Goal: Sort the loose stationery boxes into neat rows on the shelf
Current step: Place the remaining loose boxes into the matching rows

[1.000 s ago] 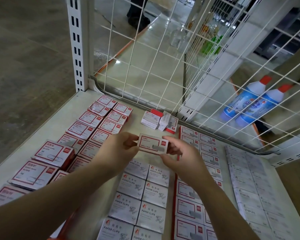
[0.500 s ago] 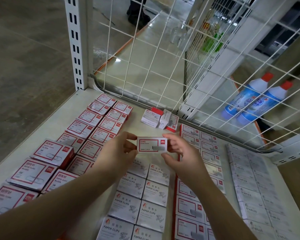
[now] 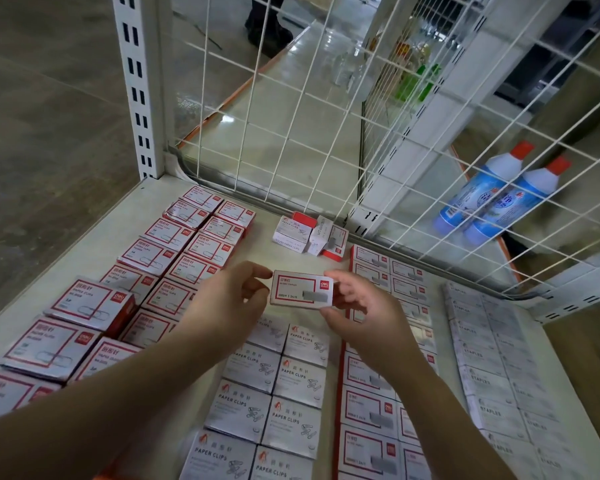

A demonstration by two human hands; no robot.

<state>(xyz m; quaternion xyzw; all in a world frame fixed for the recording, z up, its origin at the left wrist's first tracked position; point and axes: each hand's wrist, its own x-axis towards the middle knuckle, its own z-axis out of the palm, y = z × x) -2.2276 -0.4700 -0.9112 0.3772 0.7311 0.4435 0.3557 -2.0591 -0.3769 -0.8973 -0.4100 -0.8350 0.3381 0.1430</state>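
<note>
my left hand (image 3: 231, 299) and right hand (image 3: 361, 306) pinch the staple box (image 3: 300, 289) by its ends above the shelf (image 3: 264, 261); loose boxes (image 3: 309, 233) at twelve o'clock.

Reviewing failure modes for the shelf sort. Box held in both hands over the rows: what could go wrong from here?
1. The held box is pinched only at its ends by the left hand and right hand; a slip could drop it onto the paper clip boxes below and skew them.
2. Its red-framed label resembles the red boxes on the left, so it might be misfiled; the matching rows lie on the right.
3. The loose boxes by the wire grid lean on each other and may topple if brushed.
</note>
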